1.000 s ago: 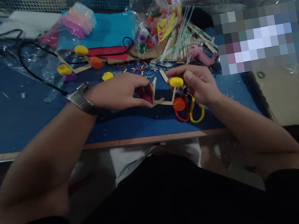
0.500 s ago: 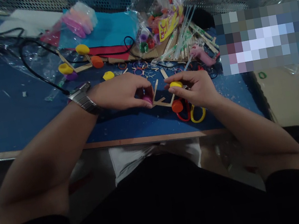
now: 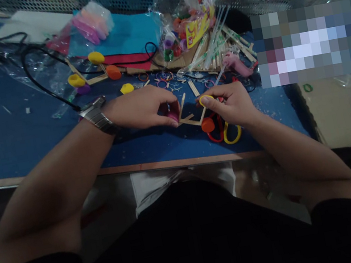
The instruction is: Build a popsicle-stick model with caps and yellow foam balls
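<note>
A small frame of thin wooden sticks [image 3: 190, 122] is between my hands, low over the blue table. My left hand [image 3: 147, 107], with a metal watch on its wrist, is closed around a magenta bottle cap [image 3: 173, 116] at the frame's left end. My right hand [image 3: 232, 98] pinches a yellow bottle cap [image 3: 204, 99] at the right side, its thumb lying across the cap. An orange bottle cap [image 3: 207, 125] sits at the frame's near right corner. Scissors with red and yellow handles [image 3: 232, 134] lie beneath my right hand.
A similar stick frame with caps [image 3: 96, 79] stands at the back left, near a loose yellow cap [image 3: 126, 88]. Behind are a black cable [image 3: 26, 69], a bag of caps [image 3: 178, 31], a pink glue gun [image 3: 237, 64] and wooden sticks [image 3: 197, 62]. Cardboard [image 3: 345, 115] lies right.
My right thumb has moved up onto the yellow cap, and the fingers of that hand have shifted slightly. My left hand and the stick frame stay nearly still.
</note>
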Motion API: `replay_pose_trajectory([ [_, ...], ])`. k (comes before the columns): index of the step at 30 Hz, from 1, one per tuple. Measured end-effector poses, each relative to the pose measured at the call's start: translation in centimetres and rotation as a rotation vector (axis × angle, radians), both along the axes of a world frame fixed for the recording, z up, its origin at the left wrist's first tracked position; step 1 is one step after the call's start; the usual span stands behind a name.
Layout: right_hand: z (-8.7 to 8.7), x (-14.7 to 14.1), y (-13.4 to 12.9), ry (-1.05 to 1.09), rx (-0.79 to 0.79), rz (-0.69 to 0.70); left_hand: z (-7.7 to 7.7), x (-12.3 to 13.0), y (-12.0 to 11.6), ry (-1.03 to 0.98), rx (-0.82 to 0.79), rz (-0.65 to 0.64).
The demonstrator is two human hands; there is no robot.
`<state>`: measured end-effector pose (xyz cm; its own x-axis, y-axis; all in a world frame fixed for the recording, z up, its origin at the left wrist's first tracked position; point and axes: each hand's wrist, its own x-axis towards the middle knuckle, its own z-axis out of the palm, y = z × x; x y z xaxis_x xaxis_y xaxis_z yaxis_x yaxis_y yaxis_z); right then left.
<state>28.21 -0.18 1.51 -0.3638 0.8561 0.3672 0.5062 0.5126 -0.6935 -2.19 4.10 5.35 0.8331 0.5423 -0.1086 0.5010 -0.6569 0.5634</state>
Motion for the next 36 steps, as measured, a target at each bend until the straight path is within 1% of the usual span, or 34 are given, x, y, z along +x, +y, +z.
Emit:
replay_pose_trajectory([
  [6,-0.2,0.1,0.3,-0.004,0.026,0.035,0.1,0.1,-0.1,0.018,0.017,0.01],
  [14,0.0,0.1,0.2,-0.029,0.031,0.038,0.4,0.2,-0.2,0.036,0.003,0.024],
  [19,0.0,0.1,0.4,-0.058,0.026,0.029,0.3,0.2,-0.2,0.028,0.047,0.027],
  [22,-0.1,0.2,0.4,-0.044,0.03,0.051,0.2,0.2,-0.1,0.042,0.047,0.025],
  [26,-0.5,0.4,0.6,0.002,0.081,0.081,0.2,0.1,-0.2,0.019,0.038,0.026],
  [32,-1.8,1.2,2.1,0.249,0.164,-0.014,0.5,-0.1,-0.4,-0.099,0.055,0.079],
  [36,-2.0,1.9,3.3,0.31,0.184,-0.107,0.2,-0.3,-0.1,-0.098,0.097,0.144],
])
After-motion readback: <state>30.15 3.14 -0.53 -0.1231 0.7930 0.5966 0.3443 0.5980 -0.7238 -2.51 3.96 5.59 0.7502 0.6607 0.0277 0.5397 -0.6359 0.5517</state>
